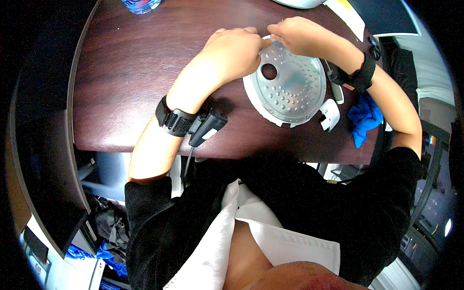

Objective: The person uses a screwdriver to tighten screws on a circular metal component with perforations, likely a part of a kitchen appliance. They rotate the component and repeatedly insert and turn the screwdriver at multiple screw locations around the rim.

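Observation:
A round silver lid (299, 79), dimpled, pale-rimmed and with one dark hole, lies on the dark wooden table in front of me. Both hands meet at its far rim. My left hand (237, 50) is closed, its thumb and finger against the far left of the rim. Beside it, my right hand (296, 36) is closed too, fingertips pinched at the same rim. The exact grip of the fingertips is partly hidden by the hands. Close to the lid's near right edge lies a small white curved plastic piece (330, 115).
A blue cloth (363, 118) lies at the table's right edge. Between it and the lid is a slim grey-white object (337, 93). A clear bottle (141, 5) stands far left. A black device (209, 129) with a cable hangs by my left wrist strap (176, 118).

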### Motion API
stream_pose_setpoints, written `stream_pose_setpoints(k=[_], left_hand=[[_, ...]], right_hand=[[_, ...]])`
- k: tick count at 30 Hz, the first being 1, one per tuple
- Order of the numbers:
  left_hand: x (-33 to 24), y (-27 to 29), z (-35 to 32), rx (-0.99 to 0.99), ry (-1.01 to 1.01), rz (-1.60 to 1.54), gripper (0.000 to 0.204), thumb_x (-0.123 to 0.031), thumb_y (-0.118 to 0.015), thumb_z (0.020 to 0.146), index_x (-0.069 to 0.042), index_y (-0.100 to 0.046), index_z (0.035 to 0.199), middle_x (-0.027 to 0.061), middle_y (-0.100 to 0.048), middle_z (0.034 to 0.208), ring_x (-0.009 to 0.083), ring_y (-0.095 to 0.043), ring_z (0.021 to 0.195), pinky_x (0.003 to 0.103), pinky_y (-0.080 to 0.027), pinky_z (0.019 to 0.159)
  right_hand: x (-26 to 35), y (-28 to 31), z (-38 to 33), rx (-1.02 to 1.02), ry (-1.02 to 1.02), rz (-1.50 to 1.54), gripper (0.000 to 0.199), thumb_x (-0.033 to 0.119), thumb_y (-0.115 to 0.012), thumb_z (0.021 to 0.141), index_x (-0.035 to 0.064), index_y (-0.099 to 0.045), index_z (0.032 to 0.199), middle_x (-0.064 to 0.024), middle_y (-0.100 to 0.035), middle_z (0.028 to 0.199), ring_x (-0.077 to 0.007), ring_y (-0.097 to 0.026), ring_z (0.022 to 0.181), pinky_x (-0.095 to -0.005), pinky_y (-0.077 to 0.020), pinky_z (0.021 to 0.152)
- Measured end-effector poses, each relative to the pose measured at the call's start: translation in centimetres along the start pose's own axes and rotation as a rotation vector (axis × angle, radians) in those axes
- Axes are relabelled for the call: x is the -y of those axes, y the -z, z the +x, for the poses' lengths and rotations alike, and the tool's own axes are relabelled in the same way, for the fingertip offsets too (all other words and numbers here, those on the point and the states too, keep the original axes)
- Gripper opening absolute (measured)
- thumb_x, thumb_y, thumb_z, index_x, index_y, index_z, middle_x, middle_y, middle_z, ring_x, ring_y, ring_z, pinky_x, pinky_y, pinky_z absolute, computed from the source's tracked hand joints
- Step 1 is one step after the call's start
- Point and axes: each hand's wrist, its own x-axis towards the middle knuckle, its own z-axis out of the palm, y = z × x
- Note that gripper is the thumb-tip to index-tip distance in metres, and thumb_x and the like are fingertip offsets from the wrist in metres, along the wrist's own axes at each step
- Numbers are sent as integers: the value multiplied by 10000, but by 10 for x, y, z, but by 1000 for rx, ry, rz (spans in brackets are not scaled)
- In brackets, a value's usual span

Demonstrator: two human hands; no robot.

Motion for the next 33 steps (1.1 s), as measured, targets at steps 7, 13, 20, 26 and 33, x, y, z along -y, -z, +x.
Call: stream_pose_setpoints(k=[7, 13, 20, 26, 33], left_hand=[[4, -3, 0, -5, 10, -33, 338, -157, -556, 837, -136, -651, 1161, 110, -634, 1079, 334, -628, 967, 442, -509, 854], [2, -1, 1, 13, 25, -27, 342, -150, -549, 838, -139, -650, 1165, 104, -633, 1091, 330, -628, 974, 441, -505, 867], [0, -2, -1, -17, 29, 8, 344, -164, -535, 846, -152, -650, 1170, 109, -634, 1060, 324, -629, 971, 445, -506, 865], [0, -6, 0, -48, 13, 18, 345, -175, -527, 849, -164, -652, 1171, 112, -635, 1045, 322, -632, 963, 449, -515, 846], [0, -6, -1, -35, 19, 52, 370, -158, -517, 841, -184, -643, 1188, 110, -636, 1015, 317, -636, 957, 453, -526, 821]], right_hand=[[-13, -3, 0, -110, -79, 73, 178, 209, -531, 927, 40, -559, 881, -185, -602, 734, -376, -601, 721, -461, -462, 646], [2, 4, -11, -221, 85, 95, 149, 179, -565, 908, 37, -526, 884, -141, -589, 786, -346, -601, 729, -435, -467, 644], [2, 4, -9, -173, 41, -13, 144, 158, -558, 907, 23, -519, 879, -155, -596, 804, -355, -614, 767, -438, -477, 655], [6, 3, -9, -134, 68, -78, 104, 91, -568, 879, 29, -524, 950, -154, -611, 884, -358, -632, 810, -445, -495, 674], [5, 4, -4, -28, 82, -164, 129, 50, -569, 858, 31, -532, 980, -155, -616, 922, -350, -643, 826, -431, -514, 698]])
